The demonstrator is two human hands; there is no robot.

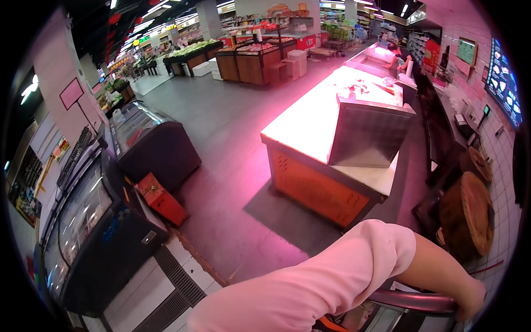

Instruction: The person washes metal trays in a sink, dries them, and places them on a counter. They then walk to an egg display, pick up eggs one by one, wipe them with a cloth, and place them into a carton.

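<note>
My left arm, in a pink sleeve pushed up to the elbow, crosses the lower right. At its end my left hand (473,296) grips the curved, shiny bar (415,301); most of its fingers are hidden. Something orange lies under the sleeve at the bottom edge. My right hand is out of view. Ahead is a counter with a bright white top (305,120) and an orange front panel (319,186). On that top stands a dark box-shaped case (371,133), with pieces that look like raw meat (356,88) behind it.
Glass-topped display cabinets (155,151) and a red box (161,199) line the left. Thick round wooden blocks (464,211) lean by the tiled wall at right. Another person (396,54) bends over a far counter. Produce stands are farther back.
</note>
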